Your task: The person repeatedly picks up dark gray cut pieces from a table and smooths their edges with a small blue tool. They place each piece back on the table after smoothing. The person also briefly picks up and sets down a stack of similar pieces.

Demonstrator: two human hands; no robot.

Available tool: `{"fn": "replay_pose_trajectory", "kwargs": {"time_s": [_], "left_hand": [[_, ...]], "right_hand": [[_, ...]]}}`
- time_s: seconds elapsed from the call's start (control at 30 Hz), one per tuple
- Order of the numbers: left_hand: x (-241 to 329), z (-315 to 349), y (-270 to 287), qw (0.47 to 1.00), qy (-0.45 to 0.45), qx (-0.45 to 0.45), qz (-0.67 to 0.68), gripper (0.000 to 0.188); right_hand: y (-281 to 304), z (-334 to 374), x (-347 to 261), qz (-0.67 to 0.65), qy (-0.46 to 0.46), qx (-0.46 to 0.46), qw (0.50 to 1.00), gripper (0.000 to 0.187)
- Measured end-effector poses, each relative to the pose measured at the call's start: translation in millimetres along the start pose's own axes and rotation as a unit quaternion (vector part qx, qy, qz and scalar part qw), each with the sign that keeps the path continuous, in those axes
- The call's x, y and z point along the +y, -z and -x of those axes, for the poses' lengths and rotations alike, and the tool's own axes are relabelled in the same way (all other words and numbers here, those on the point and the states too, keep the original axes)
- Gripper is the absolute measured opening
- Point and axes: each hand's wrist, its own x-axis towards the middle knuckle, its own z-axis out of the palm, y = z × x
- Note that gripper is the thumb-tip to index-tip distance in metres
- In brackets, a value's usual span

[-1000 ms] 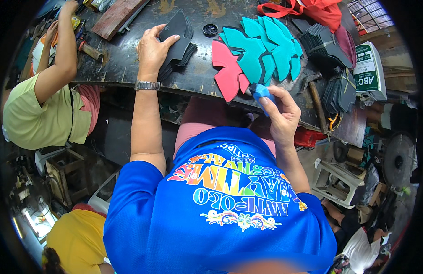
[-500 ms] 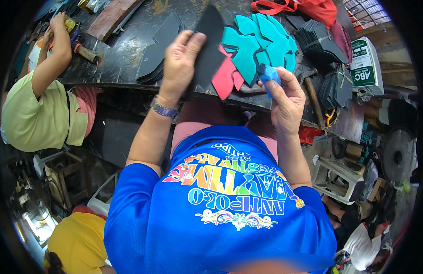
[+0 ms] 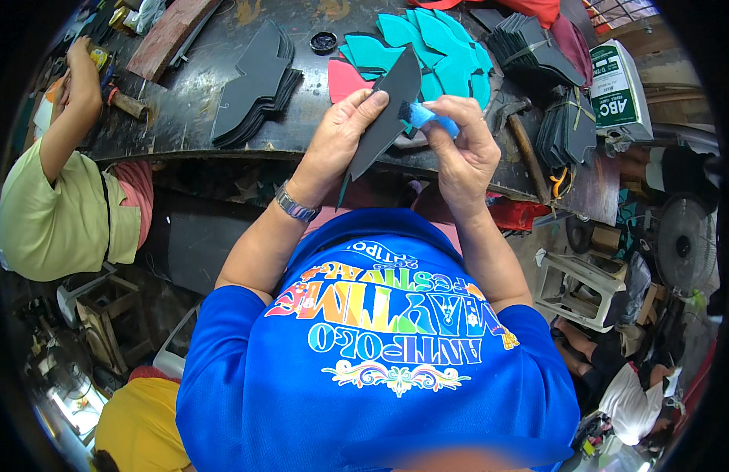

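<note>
My left hand (image 3: 337,140) grips a dark grey, pointed cut-out sheet piece (image 3: 385,126), held tilted above the table's near edge with the thumb on top. A thin strip of teal shows at its lower end. Pinched in my right hand (image 3: 465,153) is a blue sponge (image 3: 434,119) with a blackened tip. That tip is at the right edge of the piece. Behind them lie overlapping teal cut pieces (image 3: 431,49) and a red piece (image 3: 342,81). A small round pot of black stuff (image 3: 324,42) stands left of the teal pieces.
A stack of dark cut pieces (image 3: 250,90) lies to the left. At the right are more tied dark stacks (image 3: 530,49), a hammer (image 3: 530,157) and a white-and-green box (image 3: 621,86). A person in a light green shirt (image 3: 62,212) works at far left.
My left hand has lowered the dark piece and tilted it to the right. My right hand has brought the sponge leftward to its edge. The round pot has come into sight.
</note>
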Motion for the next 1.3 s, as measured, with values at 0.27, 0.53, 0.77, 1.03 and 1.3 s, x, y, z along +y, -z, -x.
{"fn": "replay_pose_trajectory", "kwargs": {"time_s": [0.27,0.53,0.77,1.03,1.3], "left_hand": [[0.0,10.5,-7.8,0.999,0.028,-0.009,-0.023,0.026],[-7.8,14.0,-4.4,0.998,0.031,-0.043,-0.021,0.024],[-5.6,9.2,3.7,1.0,0.011,-0.005,-0.003,0.027],[-11.9,-1.5,-0.5,0.996,-0.079,0.049,-0.002,0.024],[-13.4,-4.9,7.6,0.983,-0.139,0.085,-0.086,0.023]], "right_hand": [[7.5,-12.5,7.1,-0.081,-0.055,0.037,0.995,0.018],[9.0,-28.7,20.1,-0.164,-0.121,0.08,0.976,0.02],[10.3,-14.6,8.8,-0.249,-0.191,0.087,0.945,0.023],[-5.7,6.0,-8.6,-0.244,-0.256,-0.005,0.935,0.021],[13.1,0.2,-2.7,-0.395,-0.422,-0.107,0.809,0.02]]}}
